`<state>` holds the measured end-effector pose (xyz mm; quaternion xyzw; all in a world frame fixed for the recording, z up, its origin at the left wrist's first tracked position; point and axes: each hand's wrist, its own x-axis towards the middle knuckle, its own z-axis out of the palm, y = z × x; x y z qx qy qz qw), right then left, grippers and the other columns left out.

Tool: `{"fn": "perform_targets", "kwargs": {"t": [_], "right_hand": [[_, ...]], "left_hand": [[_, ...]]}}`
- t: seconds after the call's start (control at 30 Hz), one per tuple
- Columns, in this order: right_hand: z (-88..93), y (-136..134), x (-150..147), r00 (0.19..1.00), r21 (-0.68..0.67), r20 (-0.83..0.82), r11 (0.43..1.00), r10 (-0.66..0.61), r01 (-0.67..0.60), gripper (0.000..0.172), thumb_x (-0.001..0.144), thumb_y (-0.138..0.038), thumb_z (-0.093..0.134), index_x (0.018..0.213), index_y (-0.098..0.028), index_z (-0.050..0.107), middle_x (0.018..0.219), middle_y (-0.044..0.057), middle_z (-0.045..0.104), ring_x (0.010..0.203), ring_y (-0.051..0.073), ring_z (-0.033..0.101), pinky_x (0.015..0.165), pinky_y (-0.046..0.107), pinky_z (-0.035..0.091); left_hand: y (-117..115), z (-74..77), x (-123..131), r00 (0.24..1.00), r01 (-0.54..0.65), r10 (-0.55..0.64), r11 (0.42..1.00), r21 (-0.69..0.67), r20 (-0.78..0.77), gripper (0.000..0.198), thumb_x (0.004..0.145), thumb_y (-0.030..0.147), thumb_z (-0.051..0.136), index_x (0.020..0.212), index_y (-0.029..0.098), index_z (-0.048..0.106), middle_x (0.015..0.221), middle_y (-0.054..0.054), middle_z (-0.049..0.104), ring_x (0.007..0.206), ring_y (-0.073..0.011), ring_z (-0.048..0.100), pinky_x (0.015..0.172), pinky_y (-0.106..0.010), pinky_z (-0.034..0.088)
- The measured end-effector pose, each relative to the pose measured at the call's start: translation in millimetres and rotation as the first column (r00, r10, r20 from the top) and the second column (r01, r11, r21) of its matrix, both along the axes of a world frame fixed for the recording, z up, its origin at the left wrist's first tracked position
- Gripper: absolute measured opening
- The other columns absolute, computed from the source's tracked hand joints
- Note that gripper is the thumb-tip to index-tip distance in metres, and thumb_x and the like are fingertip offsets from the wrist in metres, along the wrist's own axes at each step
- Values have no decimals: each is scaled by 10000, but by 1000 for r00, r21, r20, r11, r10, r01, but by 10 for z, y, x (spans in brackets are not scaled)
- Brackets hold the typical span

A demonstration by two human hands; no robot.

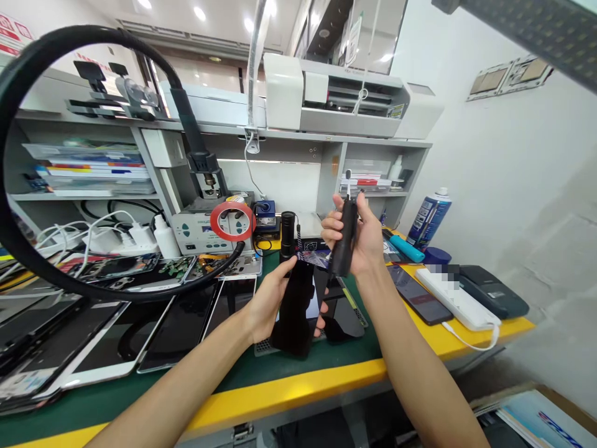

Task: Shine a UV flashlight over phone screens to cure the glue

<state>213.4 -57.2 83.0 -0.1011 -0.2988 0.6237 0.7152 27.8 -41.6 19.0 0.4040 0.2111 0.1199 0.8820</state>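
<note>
My left hand (263,305) grips a black smartphone (298,311) by its edges, thumb on the near side and fingertips showing at the far side. The phone's glossy dark face is tilted up towards me. Beside and above it, my right hand (366,239) is wrapped round a black electric toothbrush (344,242) held upright. Its pale neck and small dark brush head point up, away from the phone. Another dark phone (342,320) lies on the green mat (336,361), partly hidden behind the held one. A black flashlight (288,233) stands just beyond my left hand.
A black flexible hose (93,289) loops across the left side above several phones and tablets. Behind it stands a hot-air station (205,230) with red tape (233,221). To the right are a phone (420,295), a white power strip (459,298) and a spray can (429,218).
</note>
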Motion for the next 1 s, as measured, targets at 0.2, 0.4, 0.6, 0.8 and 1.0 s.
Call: {"fn": "perform_targets", "kwargs": {"t": [0.2, 0.4, 0.6, 0.8, 1.0], "right_hand": [[-60, -31, 80, 978, 80, -46, 977, 202, -198, 388, 1019, -392, 269, 730, -208, 453, 545, -68, 339, 375, 62, 316, 275, 150, 287], [-85, -36, 74, 965, 195, -16, 947, 262, -254, 357, 935, -297, 385, 621, -251, 223, 504, -74, 287, 344, 63, 289, 247, 160, 238], [-87, -49, 70, 972, 238, 76, 943, 220, -232, 388, 910, -293, 442, 598, -250, 214, 484, -76, 317, 328, 53, 243, 226, 148, 202], [-37, -99, 86, 971, 226, 238, 973, -1, -54, 403, 818, -337, 563, 565, -237, 266, 466, -89, 292, 342, 51, 188, 230, 158, 190], [-19, -45, 286, 741, 239, 431, 857, -515, 456, 329, 817, -392, 552, 574, -220, 411, 496, -60, 387, 382, 95, 375, 304, 222, 315]], "left_hand": [[2, 14, 0, 1000, 23, -23, 1000, -20, 10, 708, 929, 683, 348, 965, 74, 706, 830, -142, 696, 701, -268, 691, 706, -405, 580], [-1, -6, 0, 999, 43, -43, 997, -60, 6, 744, 929, 688, 338, 971, 50, 719, 814, -163, 713, 682, -279, 705, 679, -398, 585], [4, -38, 9, 999, 40, -40, 998, -55, 1, 771, 929, 691, 328, 983, 30, 721, 818, -195, 722, 696, -292, 709, 695, -410, 581], [2, -22, 5, 999, 37, -37, 999, -31, -2, 743, 926, 688, 351, 991, 44, 717, 872, -183, 720, 725, -296, 708, 720, -424, 579], [-20, 33, -10, 1000, -28, 28, 1000, 12, -6, 672, 938, 654, 360, 949, 77, 703, 845, -161, 704, 711, -284, 696, 718, -422, 579]]}}
